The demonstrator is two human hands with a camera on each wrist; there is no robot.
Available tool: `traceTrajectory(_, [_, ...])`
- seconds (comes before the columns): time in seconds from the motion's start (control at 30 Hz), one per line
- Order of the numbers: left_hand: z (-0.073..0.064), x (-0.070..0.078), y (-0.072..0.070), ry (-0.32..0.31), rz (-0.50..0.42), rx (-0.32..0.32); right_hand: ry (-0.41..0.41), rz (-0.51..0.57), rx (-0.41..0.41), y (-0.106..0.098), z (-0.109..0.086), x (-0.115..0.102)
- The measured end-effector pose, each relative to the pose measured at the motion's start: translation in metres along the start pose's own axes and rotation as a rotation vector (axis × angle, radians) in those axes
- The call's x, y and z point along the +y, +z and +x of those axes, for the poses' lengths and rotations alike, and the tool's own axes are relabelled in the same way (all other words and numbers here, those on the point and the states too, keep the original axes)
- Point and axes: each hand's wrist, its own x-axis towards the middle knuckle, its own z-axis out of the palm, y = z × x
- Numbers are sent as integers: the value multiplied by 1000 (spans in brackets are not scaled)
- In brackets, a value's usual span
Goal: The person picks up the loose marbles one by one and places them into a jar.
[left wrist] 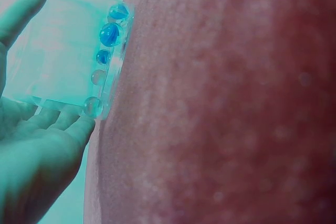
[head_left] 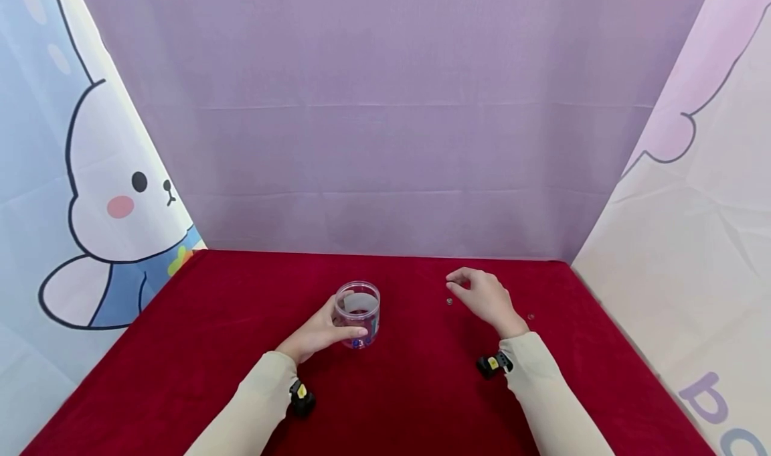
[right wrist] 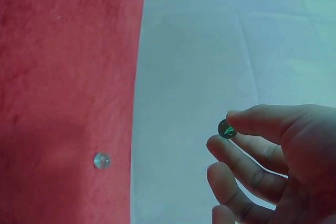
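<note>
My left hand [head_left: 319, 329] grips a clear plastic jar [head_left: 371, 313] from its left side, thumb across the front. In the left wrist view, several marbles [left wrist: 110, 34], some with blue swirls and some clear, lie along the bottom of the jar [left wrist: 63, 51]. To the right of the jar, my right hand [head_left: 486, 299] is above the red cloth. The right wrist view shows its thumb and a fingertip pinching a small glass marble [right wrist: 227, 129] with green inside. A loose marble [head_left: 449, 301] lies on the cloth just below that hand's fingertips.
Another small marble [head_left: 531, 317] lies on the cloth to the right of my right wrist. Red cloth [head_left: 397, 402] covers the table. A plain lilac curtain [head_left: 385, 141] hangs behind it, with printed sheets on both sides.
</note>
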Motion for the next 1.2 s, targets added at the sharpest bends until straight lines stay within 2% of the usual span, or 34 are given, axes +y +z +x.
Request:
traceTrajectory(0.47, [1,0,0,3,2,-5,-20,42,-6,4,1,-23])
traceTrajectory(1.2, [0,1,1,-20,4,12,-145,56,3,31,4,-63])
